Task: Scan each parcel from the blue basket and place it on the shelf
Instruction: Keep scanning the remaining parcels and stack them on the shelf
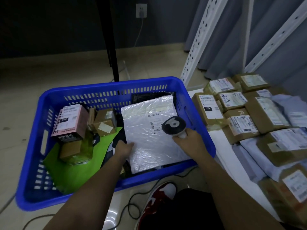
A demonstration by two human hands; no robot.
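The white mailer (149, 130) lies flat on top of the load in the right half of the basket (106, 87), its long axis running from the near wall of the basket toward the far wall, tilted a little to the left at the far end. Its printed label (155, 123) sits toward the right edge of the mailer, past the middle, with the barcodes facing up. The right hand (187, 140) is curled round the handle of the scanner (173, 126), and the scanner's head hangs just over the label's right side, partly covering it, so the reading face is already nearest the thing it must read; whether it touches the mailer I cannot tell. The left hand (123, 149) rests at the mailer's left edge, near the near-left corner, thumb on top of the film; its fingers seem tucked under the edge, a pinching grip as far as I can judge, though they are hidden. So the left hand is the one placed to lift, and the lift goes up and then right, since the shelf (221, 138) with its rows of parcels (245, 117) stands just right of the basket. Left of the mailer in the basket lie a pink box (71, 123), small brown boxes (103, 124) and a green envelope (69, 170), still waiting.
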